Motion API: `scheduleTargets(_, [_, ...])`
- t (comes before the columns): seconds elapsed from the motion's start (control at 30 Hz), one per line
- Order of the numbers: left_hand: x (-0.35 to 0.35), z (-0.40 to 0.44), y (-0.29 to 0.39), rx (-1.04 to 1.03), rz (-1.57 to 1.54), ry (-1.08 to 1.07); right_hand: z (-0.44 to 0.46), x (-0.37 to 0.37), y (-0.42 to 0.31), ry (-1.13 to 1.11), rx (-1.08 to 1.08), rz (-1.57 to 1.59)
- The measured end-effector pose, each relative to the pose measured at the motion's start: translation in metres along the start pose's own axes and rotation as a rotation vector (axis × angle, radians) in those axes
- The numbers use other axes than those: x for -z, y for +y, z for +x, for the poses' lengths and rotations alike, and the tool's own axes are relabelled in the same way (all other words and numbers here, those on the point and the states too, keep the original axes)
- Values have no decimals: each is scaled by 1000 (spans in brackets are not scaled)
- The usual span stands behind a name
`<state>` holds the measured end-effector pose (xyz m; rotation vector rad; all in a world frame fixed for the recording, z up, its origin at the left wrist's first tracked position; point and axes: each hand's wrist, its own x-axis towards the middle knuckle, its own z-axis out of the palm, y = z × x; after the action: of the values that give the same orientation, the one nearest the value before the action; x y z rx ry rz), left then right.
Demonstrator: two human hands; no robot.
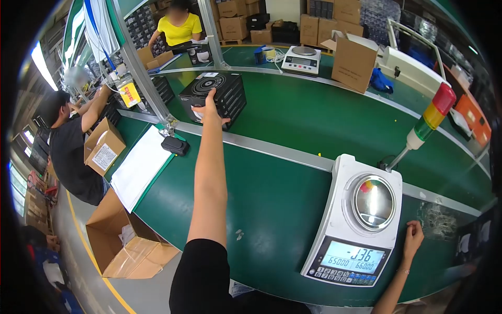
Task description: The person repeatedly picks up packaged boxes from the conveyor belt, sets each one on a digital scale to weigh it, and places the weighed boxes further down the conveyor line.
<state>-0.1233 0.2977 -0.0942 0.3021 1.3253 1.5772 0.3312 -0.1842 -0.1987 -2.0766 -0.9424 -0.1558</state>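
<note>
My left hand [209, 111] reaches far forward and grips the near edge of a black box [217, 83], its fingers spread over the top and front. The box has a printed ring pattern on top and stands on the green bench beyond the metal rail. My right hand [413, 236] rests on the bench beside a white digital scale [342, 225], fingers curled, with nothing visible in them. The scale's round metal pan [374, 203] carries no object, and its lit display [351, 257] shows a negative reading.
A clipboard with white papers [141, 165] and a small black object [175, 146] lie at left. An open carton [130, 246] stands below the bench edge. A signal lamp [431, 118] rises behind the scale. Two co-workers [73, 152] are across and left; another scale [301, 60] stands beyond.
</note>
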Motion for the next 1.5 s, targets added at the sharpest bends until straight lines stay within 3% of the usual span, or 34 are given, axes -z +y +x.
scheduleTargets(0.13, [1,3,-15,-68,-54,26,-1,-1,0,14,-8,-7])
scheduleTargets(0.27, [22,-19,-25,-140,-169,-133,-3,-1,-3,30,-7,-11])
scheduleTargets(0.33, [35,-31,-28,-114,-230,-196,-2,0,-4,50,-10,-11])
scheduleTargets(0.4, [55,-9,-34,-42,-299,-454,-3,3,-13,29,-56,-26])
scheduleTargets(0.43, [59,-33,-26,42,-293,-365,-4,3,-16,47,-66,-40])
scheduleTargets(0.57, [85,-95,2,74,-71,-575,-4,6,-17,19,-43,-43])
scheduleTargets(0.67, [98,-162,22,248,-41,-838,-5,5,-17,24,-23,-36])
scheduleTargets(0.93, [105,-310,21,547,175,-1219,-9,7,-9,22,10,-6])
scheduleTargets(1.1, [85,-353,9,603,434,-1240,-9,10,-17,26,5,-26])
scheduleTargets(1.33, [53,-361,-21,451,801,-1251,-8,12,-21,10,-54,-70])
scheduleTargets(1.5, [42,-354,-20,476,886,-1383,-8,13,-28,-17,-65,-67])
